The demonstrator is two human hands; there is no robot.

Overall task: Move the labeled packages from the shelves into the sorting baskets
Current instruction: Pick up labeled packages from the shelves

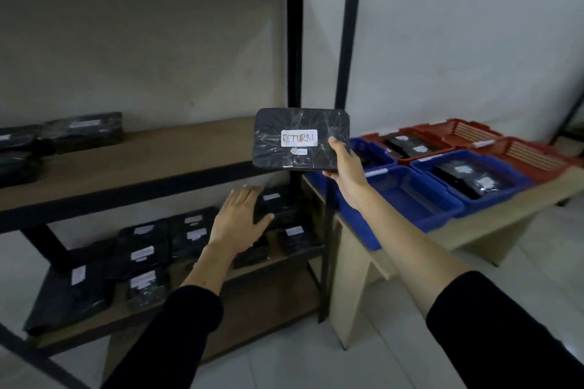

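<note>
My right hand point(346, 167) grips the lower right corner of a black wrapped package point(284, 123) with a white label reading RETURN, held upright in front of the shelf post. My left hand point(237, 218) hovers with straight spread fingers over the lower shelf, above several black labeled packages point(142, 249). More black packages point(82, 128) lie on the left of the middle shelf point(173, 155). To the right, blue baskets point(410, 199) and red baskets point(458, 129) stand on a low table; some hold black packages, the nearest blue one looks empty.
The black metal shelf posts point(343, 73) stand between the shelves and the light wooden table point(493, 221) with the baskets. A white wall runs behind. Pale tiled floor point(316, 357) lies below the table and shelf.
</note>
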